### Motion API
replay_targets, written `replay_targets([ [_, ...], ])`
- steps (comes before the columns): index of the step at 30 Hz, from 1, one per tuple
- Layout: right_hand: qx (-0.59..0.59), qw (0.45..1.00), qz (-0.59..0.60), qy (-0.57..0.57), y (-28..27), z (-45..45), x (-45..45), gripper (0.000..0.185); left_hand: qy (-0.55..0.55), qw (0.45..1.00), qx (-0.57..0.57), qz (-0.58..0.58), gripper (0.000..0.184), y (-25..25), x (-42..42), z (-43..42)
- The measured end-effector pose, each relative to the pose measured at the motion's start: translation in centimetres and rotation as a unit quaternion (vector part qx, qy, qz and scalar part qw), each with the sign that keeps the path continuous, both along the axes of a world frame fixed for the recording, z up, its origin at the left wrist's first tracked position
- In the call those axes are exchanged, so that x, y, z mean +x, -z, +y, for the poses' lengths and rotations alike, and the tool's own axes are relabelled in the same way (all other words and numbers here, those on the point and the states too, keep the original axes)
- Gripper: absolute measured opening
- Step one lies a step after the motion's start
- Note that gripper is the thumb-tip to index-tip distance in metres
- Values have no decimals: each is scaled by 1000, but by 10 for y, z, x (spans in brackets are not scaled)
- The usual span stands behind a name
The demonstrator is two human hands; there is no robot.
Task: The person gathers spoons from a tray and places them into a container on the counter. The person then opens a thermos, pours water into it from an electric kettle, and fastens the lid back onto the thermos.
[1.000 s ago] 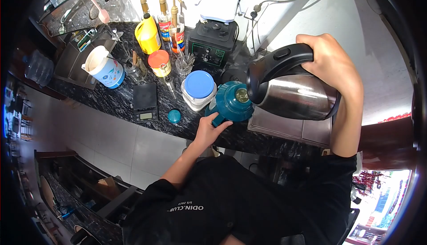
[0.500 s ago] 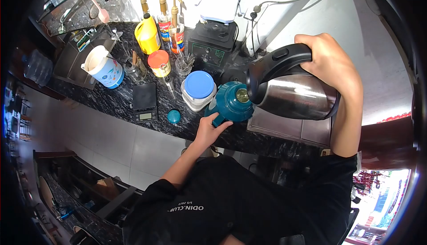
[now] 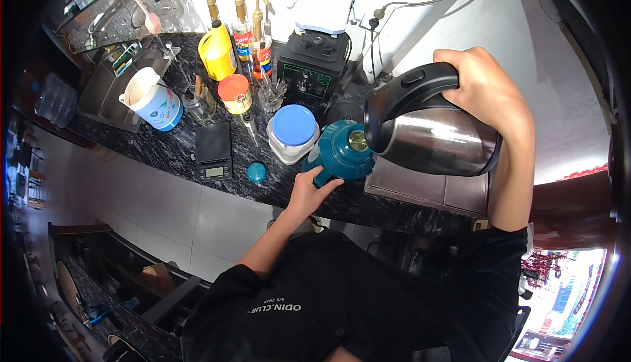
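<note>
My right hand [image 3: 483, 89] is wrapped round the black handle of a steel kettle [image 3: 440, 138], which is tilted with its spout at the mouth of a teal flask [image 3: 345, 155]. My left hand [image 3: 312, 194] grips the flask's side handle, at the counter's front edge. Any stream of water between spout and mouth is too small to tell. Beside the flask stands a white jar with a blue lid [image 3: 294, 126]. A small teal cap [image 3: 256, 172] lies to the left, near a black scale [image 3: 213, 151].
Behind are a black blender base [image 3: 314, 66], pump bottles [image 3: 261, 56], a yellow jug [image 3: 217, 53] and an orange-lidded tin [image 3: 234, 92]. A floral pitcher [image 3: 154, 102] stands by the sink [image 3: 105, 96]. A brown metal box top [image 3: 420, 188] lies below the kettle.
The kettle and my right hand have shifted very slightly left and up. My left hand keeps its hold on the flask handle.
</note>
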State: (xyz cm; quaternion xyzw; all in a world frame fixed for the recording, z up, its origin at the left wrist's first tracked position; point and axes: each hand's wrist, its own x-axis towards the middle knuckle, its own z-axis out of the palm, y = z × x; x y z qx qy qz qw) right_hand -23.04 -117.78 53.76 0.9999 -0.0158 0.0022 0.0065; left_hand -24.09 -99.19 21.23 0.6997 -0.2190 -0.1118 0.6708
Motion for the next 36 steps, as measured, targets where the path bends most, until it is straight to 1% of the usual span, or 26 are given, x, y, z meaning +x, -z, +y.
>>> replay_targets([
  [2,-1,1000,-1,-2,0,0,1,9,12,1000,12,11,20,-2,0,1],
  [15,-8,1000,15,3,-2,3,2,11,9,1000,-1,1,21,-1,-1,0],
  [21,-5,1000,26,13,-3,5,3,13,12,1000,19,7,20,4,1,1],
  [23,-6,999,30,15,-3,5,3,13,1,1000,14,-12,28,5,1,0],
  [24,-4,1000,28,13,-3,6,4,13,1,1000,14,-12,28,5,1,0],
  [33,2,1000,19,-9,-2,4,5,15,0,1000,6,-10,25,0,0,1],
  [36,5,1000,21,-1,-2,6,6,15,12,1000,10,-1,20,1,0,1],
])
